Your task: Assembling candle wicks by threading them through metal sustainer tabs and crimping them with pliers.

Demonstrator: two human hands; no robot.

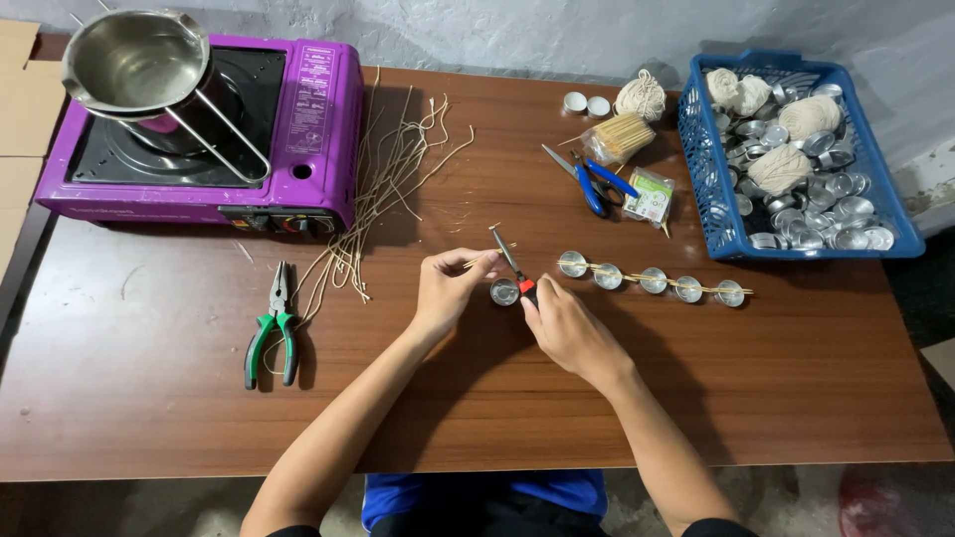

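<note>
Here blue basket holds metal cups, wick balls.

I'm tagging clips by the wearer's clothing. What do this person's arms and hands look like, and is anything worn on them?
Both forearms are bare from hand to elbow. The left hand and right hand wear no gloves, and no rings, watch or bracelet can be seen. At the bottom edge of the picture, dark sleeve ends show near each elbow. Blue clothing shows between the arms, below the table edge.
</note>
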